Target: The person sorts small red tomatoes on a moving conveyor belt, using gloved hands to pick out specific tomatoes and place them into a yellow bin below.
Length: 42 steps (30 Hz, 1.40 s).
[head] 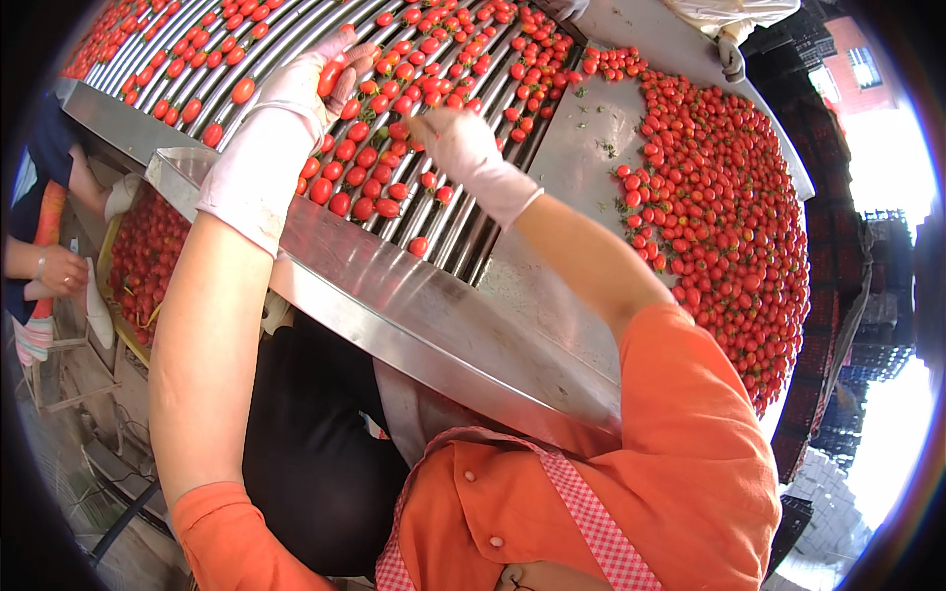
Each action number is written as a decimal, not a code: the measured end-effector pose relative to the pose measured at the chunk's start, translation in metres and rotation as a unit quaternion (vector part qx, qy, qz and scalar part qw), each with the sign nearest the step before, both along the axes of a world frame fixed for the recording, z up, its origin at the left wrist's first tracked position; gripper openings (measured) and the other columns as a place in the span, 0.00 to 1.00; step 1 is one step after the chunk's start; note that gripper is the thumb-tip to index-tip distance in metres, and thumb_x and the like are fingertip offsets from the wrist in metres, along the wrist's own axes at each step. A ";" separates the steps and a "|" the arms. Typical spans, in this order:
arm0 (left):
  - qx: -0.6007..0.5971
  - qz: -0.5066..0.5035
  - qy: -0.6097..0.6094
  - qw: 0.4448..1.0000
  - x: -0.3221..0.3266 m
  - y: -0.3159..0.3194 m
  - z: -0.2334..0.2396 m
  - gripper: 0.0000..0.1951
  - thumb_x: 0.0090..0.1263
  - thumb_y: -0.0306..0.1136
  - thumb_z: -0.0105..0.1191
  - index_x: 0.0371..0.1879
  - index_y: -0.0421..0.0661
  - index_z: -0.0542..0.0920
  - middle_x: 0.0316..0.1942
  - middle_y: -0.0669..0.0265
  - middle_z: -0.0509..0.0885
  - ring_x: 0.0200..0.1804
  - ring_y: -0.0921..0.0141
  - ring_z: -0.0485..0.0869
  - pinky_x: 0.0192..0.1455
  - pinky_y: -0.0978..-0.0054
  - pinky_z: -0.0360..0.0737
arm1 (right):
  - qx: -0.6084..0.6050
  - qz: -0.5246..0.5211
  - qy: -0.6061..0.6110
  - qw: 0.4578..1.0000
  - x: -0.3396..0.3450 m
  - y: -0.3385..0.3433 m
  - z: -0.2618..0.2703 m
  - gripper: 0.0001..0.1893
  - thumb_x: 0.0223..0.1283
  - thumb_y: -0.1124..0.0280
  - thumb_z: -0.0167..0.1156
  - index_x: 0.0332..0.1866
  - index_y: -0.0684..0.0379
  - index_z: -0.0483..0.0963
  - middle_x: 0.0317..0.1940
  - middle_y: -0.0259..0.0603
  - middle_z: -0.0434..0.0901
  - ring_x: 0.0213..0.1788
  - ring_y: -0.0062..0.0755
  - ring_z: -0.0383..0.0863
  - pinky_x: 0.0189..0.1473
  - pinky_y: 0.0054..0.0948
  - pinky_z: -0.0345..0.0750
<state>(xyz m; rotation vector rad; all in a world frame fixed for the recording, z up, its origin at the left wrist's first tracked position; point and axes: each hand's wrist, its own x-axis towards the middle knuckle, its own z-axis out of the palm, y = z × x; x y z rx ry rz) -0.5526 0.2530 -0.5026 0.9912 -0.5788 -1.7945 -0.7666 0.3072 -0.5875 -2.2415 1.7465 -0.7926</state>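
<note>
My left hand, in a pale, stained glove, is over the metal rollers with a red cherry tomato in its curled fingers. Its glove cuff covers part of the forearm. To its right, my right hand wears a similar glove and is blurred by motion. The fingers of that hand point down at the cherry tomatoes lying on the rollers; whether they grip one is unclear. Most of these tomatoes are red, and a greenish one lies among them.
A large heap of cherry tomatoes covers the right of the steel tray, with loose green stems beside it. A raised metal edge runs before me. At left, a person's hands are near a yellow-rimmed tomato container. Another gloved hand is upper right.
</note>
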 end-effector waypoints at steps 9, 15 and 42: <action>0.042 0.045 0.033 0.998 -0.003 0.000 0.004 0.12 0.71 0.32 0.57 0.48 0.40 0.78 0.45 0.56 0.86 0.42 0.69 0.88 0.25 0.85 0.85 | 0.127 -0.204 0.165 0.957 -0.038 -0.138 -0.016 0.17 0.58 0.65 0.62 0.53 0.50 0.77 0.49 0.48 0.83 0.52 0.50 0.82 0.53 0.41 0.80; 0.030 0.089 0.024 0.995 -0.006 -0.001 0.002 0.09 0.71 0.29 0.56 0.46 0.39 0.79 0.44 0.55 0.86 0.43 0.66 0.88 0.36 0.78 0.88 | 0.099 -0.226 0.124 0.961 -0.039 -0.154 -0.017 0.14 0.56 0.60 0.65 0.46 0.53 0.77 0.45 0.44 0.84 0.48 0.47 0.84 0.50 0.41 0.80; 0.000 0.151 0.218 0.964 0.059 -0.042 -0.040 0.16 0.76 0.36 0.46 0.53 0.36 0.76 0.53 0.44 0.81 0.38 0.61 0.87 0.36 0.75 0.89 | 0.028 -0.026 0.124 0.991 0.026 -0.120 0.023 0.18 0.64 0.54 0.57 0.50 0.55 0.77 0.44 0.48 0.83 0.46 0.51 0.83 0.50 0.43 0.80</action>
